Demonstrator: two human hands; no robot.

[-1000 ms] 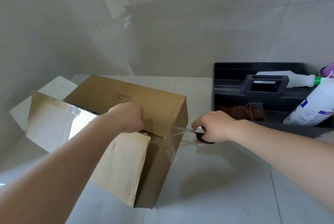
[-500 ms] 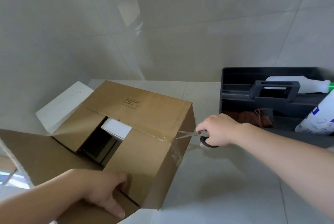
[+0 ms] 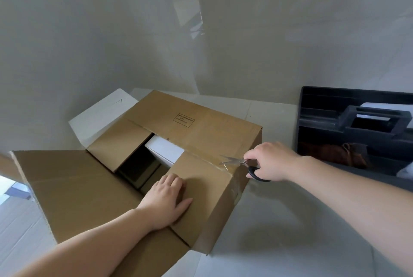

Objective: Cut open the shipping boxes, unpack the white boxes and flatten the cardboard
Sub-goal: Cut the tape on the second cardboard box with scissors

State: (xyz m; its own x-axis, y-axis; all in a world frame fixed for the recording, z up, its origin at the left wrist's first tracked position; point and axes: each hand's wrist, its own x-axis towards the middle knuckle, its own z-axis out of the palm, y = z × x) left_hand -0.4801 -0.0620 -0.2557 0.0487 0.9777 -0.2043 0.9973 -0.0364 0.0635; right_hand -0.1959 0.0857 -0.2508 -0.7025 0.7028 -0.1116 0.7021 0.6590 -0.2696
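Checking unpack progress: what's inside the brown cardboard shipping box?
Through the gap in the brown cardboard shipping box, one white box shows beside a dark cavity. The flaps and the left hand cover the rest, so any further contents cannot be seen.

a brown shipping box [image 3: 201, 129] sits on the pale tiled floor [image 3: 290, 221], its near flap [image 3: 73, 187] folded open. a white box [image 3: 164, 150] shows inside. the left hand [image 3: 166, 198] presses flat on a short flap [image 3: 201, 178]. the right hand [image 3: 271, 161] grips black-handled scissors [image 3: 242, 165], blades at the taped corner. a dark caddy [image 3: 324, 120] stands to the right.
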